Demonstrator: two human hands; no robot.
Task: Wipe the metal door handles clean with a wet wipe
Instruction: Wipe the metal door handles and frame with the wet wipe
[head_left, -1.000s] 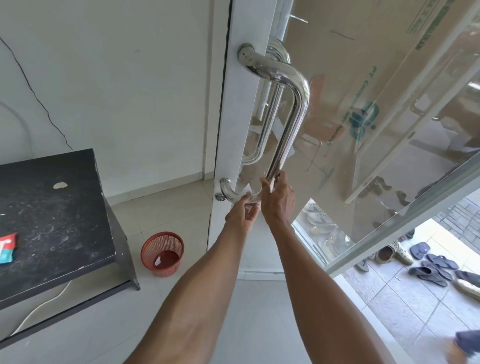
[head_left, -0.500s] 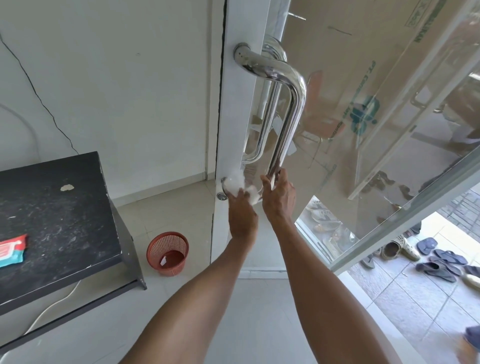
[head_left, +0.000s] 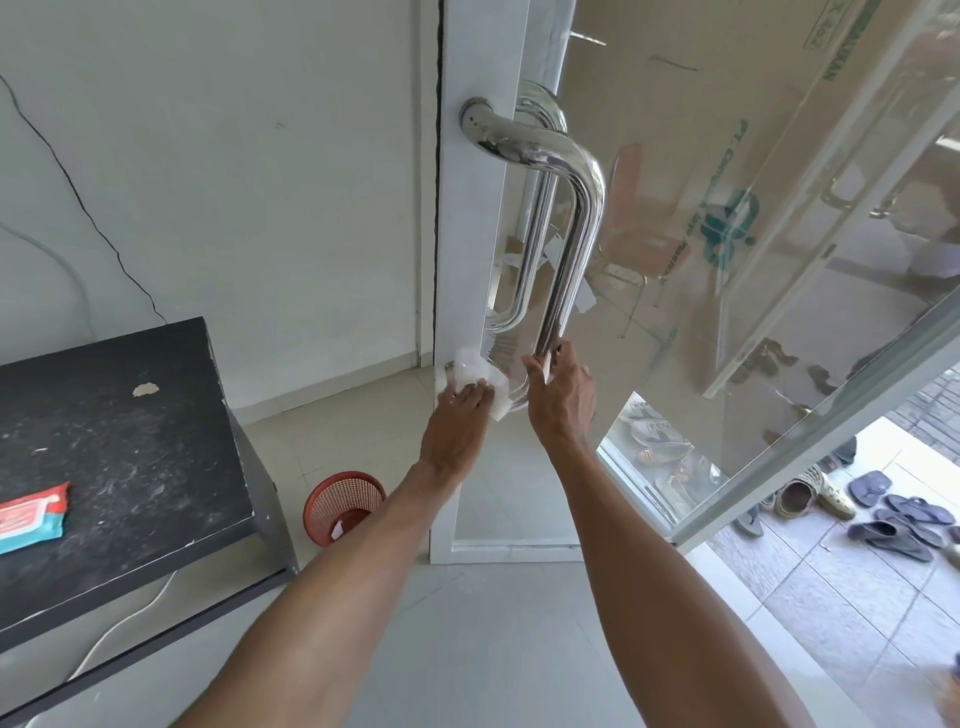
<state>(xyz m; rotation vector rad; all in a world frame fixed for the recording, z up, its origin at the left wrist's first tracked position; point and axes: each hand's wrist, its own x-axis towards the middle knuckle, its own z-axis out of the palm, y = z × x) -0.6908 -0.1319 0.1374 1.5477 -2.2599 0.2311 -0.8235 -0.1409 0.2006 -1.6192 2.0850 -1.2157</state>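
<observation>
Glass door (head_left: 727, 260) ajar. My left hand (head_left: 457, 421) clamps the limp wipe (head_left: 475, 376) round the handle (head_left: 584, 218) foot; right hand (head_left: 563, 400) grips it low: slick, stiff metal.

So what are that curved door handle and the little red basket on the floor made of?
Door handle: looks like polished metal, probably stainless steel; it is mirror-bright with sharp reflections. Red basket: seemingly moulded plastic, going by its uniform matte colour and fine lattice wall.
</observation>
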